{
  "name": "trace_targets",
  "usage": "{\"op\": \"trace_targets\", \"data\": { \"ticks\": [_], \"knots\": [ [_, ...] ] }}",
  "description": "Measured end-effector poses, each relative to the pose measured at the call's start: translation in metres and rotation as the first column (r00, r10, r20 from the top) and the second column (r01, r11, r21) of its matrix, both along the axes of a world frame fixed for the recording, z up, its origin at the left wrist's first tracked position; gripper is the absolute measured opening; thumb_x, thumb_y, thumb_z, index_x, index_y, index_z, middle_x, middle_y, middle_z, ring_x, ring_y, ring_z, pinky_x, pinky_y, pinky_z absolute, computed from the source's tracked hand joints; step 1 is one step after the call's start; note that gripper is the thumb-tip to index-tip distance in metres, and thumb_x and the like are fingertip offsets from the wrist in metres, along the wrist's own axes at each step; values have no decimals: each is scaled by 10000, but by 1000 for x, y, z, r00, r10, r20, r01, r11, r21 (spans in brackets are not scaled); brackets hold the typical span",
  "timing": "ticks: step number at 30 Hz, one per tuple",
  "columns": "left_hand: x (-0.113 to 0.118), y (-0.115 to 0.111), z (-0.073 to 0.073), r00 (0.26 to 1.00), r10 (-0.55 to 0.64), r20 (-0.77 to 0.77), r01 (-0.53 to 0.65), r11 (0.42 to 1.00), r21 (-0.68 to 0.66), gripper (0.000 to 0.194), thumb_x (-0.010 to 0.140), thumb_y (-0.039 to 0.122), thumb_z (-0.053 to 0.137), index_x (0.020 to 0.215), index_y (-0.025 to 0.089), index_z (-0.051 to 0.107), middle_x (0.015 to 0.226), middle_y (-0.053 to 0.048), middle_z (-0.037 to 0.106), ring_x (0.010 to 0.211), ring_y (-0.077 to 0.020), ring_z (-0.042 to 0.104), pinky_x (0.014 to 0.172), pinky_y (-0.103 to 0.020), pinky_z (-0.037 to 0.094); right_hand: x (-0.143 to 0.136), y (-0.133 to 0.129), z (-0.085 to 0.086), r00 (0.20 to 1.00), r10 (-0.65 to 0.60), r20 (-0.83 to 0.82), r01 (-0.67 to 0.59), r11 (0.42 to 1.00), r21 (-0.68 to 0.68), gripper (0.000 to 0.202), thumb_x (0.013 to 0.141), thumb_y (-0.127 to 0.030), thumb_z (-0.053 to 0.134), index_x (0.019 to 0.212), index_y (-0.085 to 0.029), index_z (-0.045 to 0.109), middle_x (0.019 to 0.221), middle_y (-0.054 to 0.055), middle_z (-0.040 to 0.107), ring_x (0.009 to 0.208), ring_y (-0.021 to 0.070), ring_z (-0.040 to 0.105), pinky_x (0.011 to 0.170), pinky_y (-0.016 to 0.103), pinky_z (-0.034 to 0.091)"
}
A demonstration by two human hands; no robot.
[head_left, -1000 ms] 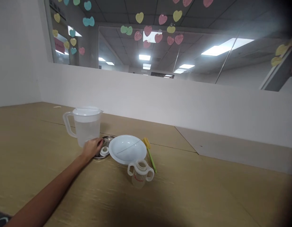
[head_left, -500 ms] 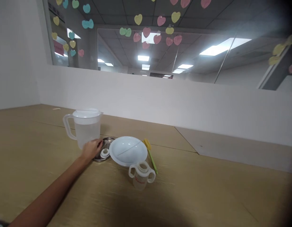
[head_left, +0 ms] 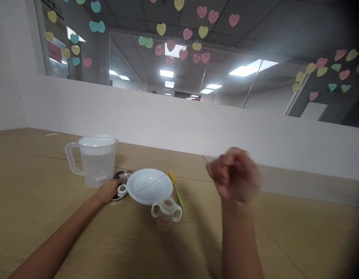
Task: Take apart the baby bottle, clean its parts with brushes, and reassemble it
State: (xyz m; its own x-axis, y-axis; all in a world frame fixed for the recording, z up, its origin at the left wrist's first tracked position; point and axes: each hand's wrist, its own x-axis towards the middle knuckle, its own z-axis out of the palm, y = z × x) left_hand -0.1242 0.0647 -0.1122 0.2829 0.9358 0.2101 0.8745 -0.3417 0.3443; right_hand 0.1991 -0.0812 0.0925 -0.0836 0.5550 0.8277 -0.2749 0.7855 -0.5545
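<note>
One tray (head_left: 126,175), tabletop (head_left: 127,244), white wall (head_left: 153,118)

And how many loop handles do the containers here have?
3: the handle on the left of the translucent pitcher, plus the left handle and right handle of the small bottle in front of the white bowl. None seem hidden.

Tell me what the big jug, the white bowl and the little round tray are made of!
The jug looks like cloudy plastic, because light shows softly through its sides. The bowl is smooth and shiny white; it could be plastic or ceramic. The tray seems to be polished metal, since it's silvery with bright reflections.
</note>
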Motion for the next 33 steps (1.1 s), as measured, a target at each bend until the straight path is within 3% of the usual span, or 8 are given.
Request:
{"op": "trace_targets", "data": {
  "ticks": [3, 5, 6, 8, 10, 20, 25, 33],
  "knots": [
    [2, -2, 4, 998, -22, -59, 23, 1000, 13, 298, 839, 136, 384, 926, 162, 667, 998, -94, 683, 963, -201, 617, 840, -269, 429, -12, 51, -16, 975, -170, 140, 200, 949, -242, 322, 825, -462, 521, 640, -198, 520, 363, -88, 352, 301, 56, 227, 336, 191, 193],
    [2, -3, 5, 997, 9, -74, -7, 1000, 23, 278, 843, 141, 400, 873, 154, 676, 955, -111, 691, 920, -210, 630, 807, -275, 435, -18, 81, -34, 852, -320, 414, 451, 850, -272, 334, 842, -452, 475, 657, -183, 545, 408, -59, 421, 347, 74, 333, 370, 197, 254],
    [2, -3, 5, 997, 27, -77, -25, 999, 26, 268, 838, 140, 413, 850, 155, 680, 933, -114, 696, 897, -214, 637, 785, -275, 439, -21, 93, -45, 712, -399, 577, 597, 777, -199, 332, 857, -421, 448, 671, -176, 571, 453, -34, 481, 395, 85, 403, 410, 201, 301],
    [1, -3, 6, 994, 65, -88, -62, 998, 32, 257, 828, 135, 432, 822, 163, 688, 905, -113, 703, 864, -216, 647, 746, -271, 445, -28, 113, -66, 281, -486, 828, 784, 614, 95, 301, 866, -340, 426, 734, -175, 641, 644, 25, 633, 590, 119, 551, 532, 209, 371],
    [-1, -3, 7, 989, 111, -101, -106, 993, 49, 252, 812, 122, 448, 817, 166, 696, 901, -114, 708, 867, -221, 649, 735, -267, 448, -35, 126, -86, 171, -465, 868, 803, 577, 151, 273, 847, -305, 452, 811, -181, 693, 836, 66, 692, 760, 164, 598, 614, 229, 386],
    [7, -20, 31, 978, 209, -9, -194, 922, 337, 314, 824, 122, 410, 954, 180, 689, 1072, -102, 659, 1019, -235, 589, 898, -323, 447, -33, 155, -129, 54, -281, 958, 732, 663, 154, 331, 879, -285, 408, 905, -197, 726, 916, 44, 713, 818, 159, 621, 654, 207, 373],
    [21, -47, 35, 975, 6, 221, -151, 750, 644, 288, 869, 209, 415, 995, 177, 672, 1049, -82, 656, 988, -205, 594, 925, -333, 461, -33, 160, -132, 38, -285, 958, 726, 666, 170, 319, 872, -263, 419, 986, -176, 704, 1022, 69, 695, 924, 181, 613, 714, 220, 383],
    [62, -88, 28, 910, -292, 294, -55, 618, 784, 224, 885, 175, 458, 961, 215, 665, 966, -54, 672, 896, -154, 634, 821, -299, 527, -32, 164, -134, 42, -287, 957, 700, 692, 176, 335, 904, -270, 386, 931, -197, 712, 990, 55, 704, 899, 176, 623, 714, 222, 383]
  ]
}}
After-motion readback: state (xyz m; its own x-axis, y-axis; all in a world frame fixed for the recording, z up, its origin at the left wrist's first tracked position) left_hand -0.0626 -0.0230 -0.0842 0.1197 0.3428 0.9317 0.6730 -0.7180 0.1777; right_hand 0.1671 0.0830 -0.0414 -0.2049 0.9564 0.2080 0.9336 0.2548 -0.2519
